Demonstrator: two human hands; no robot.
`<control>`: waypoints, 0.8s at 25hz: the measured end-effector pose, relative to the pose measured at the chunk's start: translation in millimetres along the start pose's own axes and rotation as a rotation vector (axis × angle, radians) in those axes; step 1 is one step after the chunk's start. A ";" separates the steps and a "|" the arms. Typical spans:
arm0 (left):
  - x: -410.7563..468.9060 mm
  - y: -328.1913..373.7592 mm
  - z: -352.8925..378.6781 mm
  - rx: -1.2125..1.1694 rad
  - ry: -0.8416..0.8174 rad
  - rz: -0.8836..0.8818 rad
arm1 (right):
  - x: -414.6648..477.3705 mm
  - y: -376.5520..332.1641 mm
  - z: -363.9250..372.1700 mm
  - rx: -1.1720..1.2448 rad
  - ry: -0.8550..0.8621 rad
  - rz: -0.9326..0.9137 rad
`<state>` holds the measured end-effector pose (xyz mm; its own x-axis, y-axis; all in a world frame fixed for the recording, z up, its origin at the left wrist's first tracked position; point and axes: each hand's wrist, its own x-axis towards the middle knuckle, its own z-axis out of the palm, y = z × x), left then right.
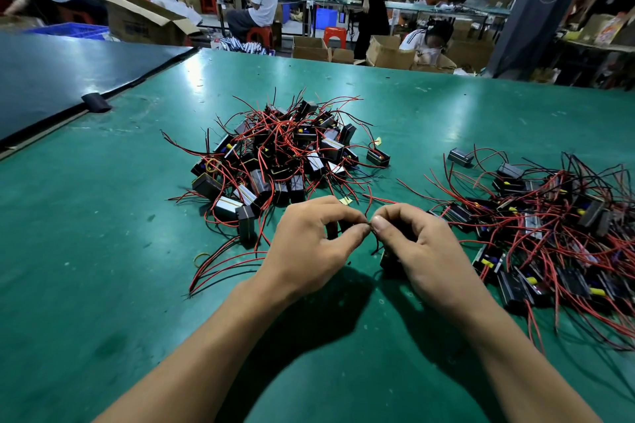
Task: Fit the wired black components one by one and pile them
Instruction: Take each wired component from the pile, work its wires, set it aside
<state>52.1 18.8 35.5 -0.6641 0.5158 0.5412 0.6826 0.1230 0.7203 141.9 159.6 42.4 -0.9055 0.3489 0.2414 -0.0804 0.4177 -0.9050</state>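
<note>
We see a green surface (103,251) filling most of the view. A dark board (68,72) lies over its far left corner, and a black clip (97,102) sits on the board's near edge. Beyond the far edge we see people seated at other benches among open cardboard boxes (388,51).

Two piles of wired black components lie on the surface, well apart. The centre pile (281,151) is heaped straight ahead of us, with red and black leads sticking out on all sides. The right pile (549,227) is spread flatter along the right edge, and some of its units show yellow parts. One stray unit (378,157) lies just beside the centre pile on its right.

Both hands are held near us, between the two piles and just above the surface. The left hand (309,247) has curled fingers, with thumb and forefinger pressed together. The right hand (422,251) faces it, pinching in the same way. The fingertips of the two hands nearly meet, and between them they pinch a thin wire (370,224).

One black component (390,263) sits under the right hand, mostly hidden by the palm. We cannot tell whether it rests on the surface or hangs from the wire.

A yellow rubber band (201,259) lies left of the left hand, among loose leads.
</note>
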 end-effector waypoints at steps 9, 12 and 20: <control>1.4 1.5 -0.7 -0.254 0.042 -0.271 | -3.0 0.7 -0.9 -0.127 0.068 -0.032; 1.4 4.5 -1.1 -0.322 0.049 -0.305 | -2.9 2.6 2.0 -0.082 0.126 -0.020; 0.5 9.2 3.3 -0.384 0.077 -0.338 | -3.1 2.0 3.9 0.049 0.110 0.075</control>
<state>59.1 23.0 40.9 -0.8588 0.4351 0.2705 0.2745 -0.0551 0.9600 142.9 156.1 38.5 -0.8587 0.4688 0.2070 -0.0368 0.3465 -0.9373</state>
